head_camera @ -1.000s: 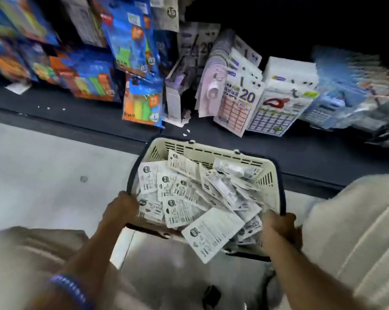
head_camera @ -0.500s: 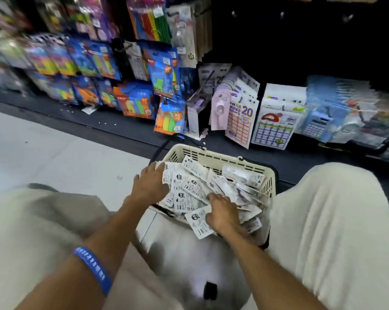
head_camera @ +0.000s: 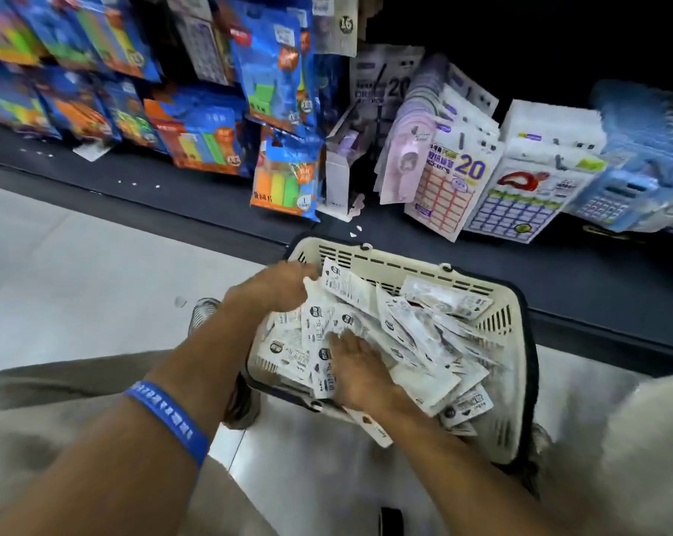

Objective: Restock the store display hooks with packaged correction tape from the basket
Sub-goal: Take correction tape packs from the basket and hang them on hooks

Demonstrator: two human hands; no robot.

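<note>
A cream plastic basket (head_camera: 404, 263) with dark handles sits on the floor between my knees. It is piled with several white correction tape packs (head_camera: 424, 334). My left hand (head_camera: 281, 288), with a blue wristband on its arm, is at the basket's far left corner. Its fingers curl round a few packs, and one of them (head_camera: 346, 284) is tipped up. My right hand (head_camera: 362, 373) lies flat on the pile at the near side, fingertips pressing among the packs. No empty display hook shows clearly.
A dark shelf base (head_camera: 172, 203) runs just behind the basket. Above it hang blue and orange packets (head_camera: 269, 71), sticker sheets (head_camera: 451, 179) and calculators (head_camera: 613, 199). Pale floor (head_camera: 76, 265) lies to the left. My beige-clad knees (head_camera: 56, 412) flank the basket.
Both hands left the basket's rim and went into the pile. My left hand moved toward the far corner and closed on some packs; my right hand spread over the near packs.
</note>
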